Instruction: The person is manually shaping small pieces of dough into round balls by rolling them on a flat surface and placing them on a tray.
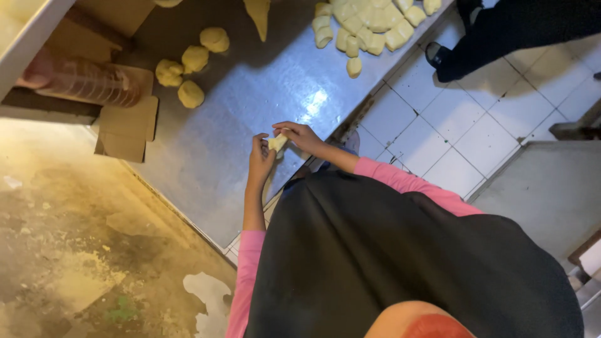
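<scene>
Head view: the left hand (260, 159) and right hand (305, 136) meet above the grey metal worktop (213, 150). The fingers of both hands are closed around one small pale-yellow dough piece (278, 143), held just above the worktop edge. Four rounded dough balls (191, 66) lie well apart at the far left. A pile of shaped dough rolls (366, 28) lies at the far right; judged from this, part of the batch is already shaped.

1 small pale-yellow dough piece (277, 143), elongated (slightly tilted), pinched between both hands, above metal table
</scene>
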